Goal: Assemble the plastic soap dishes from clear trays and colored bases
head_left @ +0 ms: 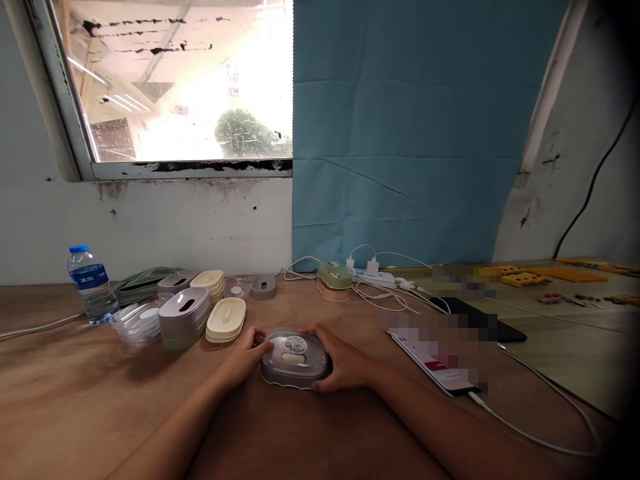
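The person is holding a small grey box [294, 360] between both hands on the brown wooden desk [75, 407], close to the near middle of it. The box is a rounded oblong of smooth plastic under a clear, glossy lid, with a round printed sticker on top and a pale oval piece showing through beneath it; its long axis is running left to right across the person's body. The left hand [246, 359] is pressing against the box's left end, its fingers [260, 337] curling around the rim, and the right hand [340, 363] is cupping the right end, so both are grasping the box from its short ends. Behind and to the left, well apart from the box, more boxes of the same rounded shape are sitting in a loose cluster: a grey stack [184, 317], a cream lid [227, 319], clear lids [137, 323] and a cream stack [209, 281]. A water bottle [91, 283] with a blue cap is standing upright near the wall at the far left. To the right, a green-topped box [334, 279] is resting by a white power strip [374, 275] with thin white cables looping over the wood, and a phone [440, 363] is lying flat, near the right hand. The wood in front of the box, towards the person, is matte and grainy, and only the forearms are crossing it.
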`<state>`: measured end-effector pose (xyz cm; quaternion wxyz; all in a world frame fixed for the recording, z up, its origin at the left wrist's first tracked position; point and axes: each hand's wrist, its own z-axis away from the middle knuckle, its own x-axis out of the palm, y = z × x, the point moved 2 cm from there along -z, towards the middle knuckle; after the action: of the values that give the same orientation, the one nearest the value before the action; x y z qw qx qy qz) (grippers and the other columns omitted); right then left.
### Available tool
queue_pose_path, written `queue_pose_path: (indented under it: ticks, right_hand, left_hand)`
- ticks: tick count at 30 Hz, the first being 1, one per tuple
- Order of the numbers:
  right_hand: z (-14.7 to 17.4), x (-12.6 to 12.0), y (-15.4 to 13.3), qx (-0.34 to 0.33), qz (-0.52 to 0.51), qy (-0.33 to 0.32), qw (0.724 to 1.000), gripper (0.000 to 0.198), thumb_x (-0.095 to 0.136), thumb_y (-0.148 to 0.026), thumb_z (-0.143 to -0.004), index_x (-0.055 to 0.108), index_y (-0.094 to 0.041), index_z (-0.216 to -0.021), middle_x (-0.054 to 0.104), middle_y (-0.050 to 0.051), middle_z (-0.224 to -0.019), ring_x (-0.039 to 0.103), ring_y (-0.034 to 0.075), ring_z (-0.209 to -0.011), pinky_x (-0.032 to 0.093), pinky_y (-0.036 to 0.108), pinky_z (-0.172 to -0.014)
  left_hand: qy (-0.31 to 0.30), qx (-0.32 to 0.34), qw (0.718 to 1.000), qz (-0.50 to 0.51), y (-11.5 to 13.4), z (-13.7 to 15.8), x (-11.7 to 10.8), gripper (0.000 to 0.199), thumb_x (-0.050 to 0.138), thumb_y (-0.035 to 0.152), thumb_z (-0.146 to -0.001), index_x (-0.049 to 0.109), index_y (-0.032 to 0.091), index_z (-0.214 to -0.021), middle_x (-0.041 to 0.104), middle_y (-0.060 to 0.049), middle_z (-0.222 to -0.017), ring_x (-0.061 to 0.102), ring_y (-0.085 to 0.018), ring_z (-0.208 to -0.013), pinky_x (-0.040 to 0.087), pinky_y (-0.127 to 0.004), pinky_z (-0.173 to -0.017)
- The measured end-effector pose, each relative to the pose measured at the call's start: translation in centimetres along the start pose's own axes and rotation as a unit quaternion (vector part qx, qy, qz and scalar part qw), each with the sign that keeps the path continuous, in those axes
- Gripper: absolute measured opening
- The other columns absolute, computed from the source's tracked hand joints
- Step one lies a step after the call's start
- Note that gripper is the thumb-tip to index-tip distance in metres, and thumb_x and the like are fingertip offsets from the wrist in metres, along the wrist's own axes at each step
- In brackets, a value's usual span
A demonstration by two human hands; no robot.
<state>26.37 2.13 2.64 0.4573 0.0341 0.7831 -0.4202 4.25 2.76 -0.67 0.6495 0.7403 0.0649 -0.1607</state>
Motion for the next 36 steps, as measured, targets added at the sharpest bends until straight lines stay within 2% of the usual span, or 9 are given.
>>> queue_pose_path:
  ticks: [7,15,23,26,28,30,32,34,36]
  right_hand:
    - [0.0,0.1,0.3,0.008,-0.017,0.000,1.000,0.080,0.073,-0.031,-0.051,0.034,-0.022,-0.120,0.041,0.006,-0.121,0.040,0.025,-0.111,0.033,0.037,-0.094]
    - [-0.3,0.0,0.9,0.027,-0.025,-0.004,0.999,0.082,0.075,-0.040,-0.049,0.037,-0.020,-0.118,0.042,0.008,-0.122,0.041,0.026,-0.110,0.034,0.039,-0.093]
    - [0.0,-0.2,-0.2,0.046,0.002,-0.001,0.999,0.078,0.075,-0.041,-0.048,0.039,-0.022,-0.115,0.044,0.007,-0.122,0.042,0.027,-0.109,0.036,0.038,-0.090]
    - [0.0,0.2,-0.1,0.051,-0.010,0.001,0.999,0.080,0.074,-0.042,-0.048,0.038,-0.021,-0.116,0.042,0.008,-0.123,0.040,0.027,-0.111,0.035,0.039,-0.092]
    - [-0.1,0.5,0.2,0.054,-0.005,0.012,0.998,0.082,0.073,-0.044,-0.050,0.036,-0.020,-0.119,0.040,0.009,-0.124,0.039,0.028,-0.113,0.034,0.040,-0.093]
    - [-0.1,0.5,0.3,0.034,0.015,0.019,0.999,0.087,0.072,-0.044,-0.051,0.032,-0.019,-0.123,0.037,0.011,-0.127,0.035,0.028,-0.116,0.032,0.040,-0.095]
    - [0.0,0.4,0.2,-0.016,0.041,0.007,0.999,0.092,0.073,-0.039,-0.052,0.026,-0.018,-0.129,0.028,0.012,-0.134,0.027,0.028,-0.122,0.027,0.040,-0.099]
    - [0.1,0.0,0.0,-0.068,0.057,-0.012,0.996,0.093,0.071,-0.033,-0.055,0.021,-0.019,-0.132,0.019,0.010,-0.138,0.019,0.027,-0.126,0.023,0.039,-0.101]
    - [0.1,-0.4,-0.2,-0.094,0.063,-0.023,0.993,0.086,0.068,-0.032,-0.060,0.022,-0.023,-0.132,0.022,0.008,-0.137,0.021,0.025,-0.125,0.024,0.039,-0.101]
  left_hand:
    - [0.000,-0.004,1.000,0.001,1.0,0.5,0.0,0.021,0.052,0.032,-0.069,0.046,0.017,-0.083,0.048,0.002,-0.071,0.046,-0.015,-0.071,0.036,-0.024,-0.066]
    - [-0.010,-0.003,1.000,0.016,0.8,0.6,0.1,0.021,0.050,0.033,-0.070,0.045,0.018,-0.084,0.047,0.003,-0.072,0.045,-0.014,-0.071,0.035,-0.024,-0.066]
    - [-0.023,0.005,1.000,0.014,0.6,0.3,-0.2,0.022,0.051,0.033,-0.070,0.047,0.018,-0.085,0.050,0.002,-0.074,0.047,-0.013,-0.071,0.036,-0.023,-0.066]
    - [-0.033,0.010,0.999,0.015,0.5,0.2,-0.4,0.027,0.051,0.036,-0.071,0.050,0.017,-0.090,0.055,0.000,-0.080,0.050,-0.015,-0.077,0.037,-0.024,-0.070]
    - [-0.037,0.019,0.999,0.020,0.6,0.2,-0.4,0.033,0.051,0.038,-0.072,0.052,0.017,-0.097,0.059,-0.004,-0.092,0.052,-0.018,-0.088,0.038,-0.027,-0.077]
    - [-0.023,0.026,0.999,0.022,0.7,0.3,-0.4,0.038,0.050,0.041,-0.073,0.053,0.017,-0.102,0.057,-0.006,-0.106,0.048,-0.021,-0.101,0.035,-0.028,-0.087]
    - [0.003,0.033,0.999,0.014,0.8,0.3,-0.3,0.041,0.047,0.043,-0.075,0.052,0.017,-0.106,0.053,-0.008,-0.115,0.044,-0.022,-0.109,0.030,-0.029,-0.093]
    - [0.031,0.038,0.999,0.004,0.7,0.2,-0.3,0.043,0.045,0.044,-0.076,0.051,0.016,-0.107,0.051,-0.009,-0.117,0.042,-0.022,-0.111,0.028,-0.031,-0.095]
    - [0.057,0.041,0.997,0.003,0.6,0.0,-0.2,0.043,0.043,0.045,-0.077,0.050,0.016,-0.107,0.051,-0.010,-0.117,0.042,-0.023,-0.112,0.028,-0.032,-0.096]
